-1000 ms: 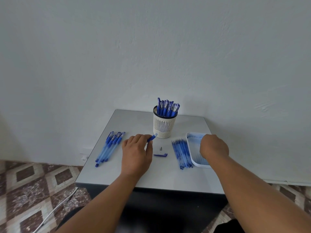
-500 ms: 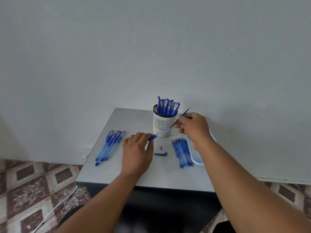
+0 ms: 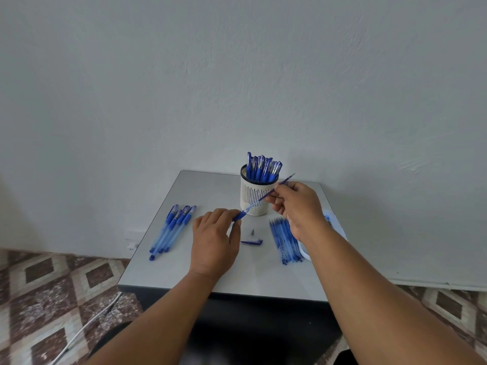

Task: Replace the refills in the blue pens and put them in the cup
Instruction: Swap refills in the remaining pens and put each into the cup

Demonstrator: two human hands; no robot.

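Head view, right hand [image 3: 295,204] fingers pinching thin refill [image 3: 266,196], left hand [image 3: 214,239] fingers gripping blue pen barrel [image 3: 239,216].

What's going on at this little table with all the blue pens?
A person is refilling pens. The left hand holds a pen barrel, and the right hand pinches a thin refill whose lower end meets the barrel's mouth. A cup holds pens, more pens lie at left, and loose refills lie at right.
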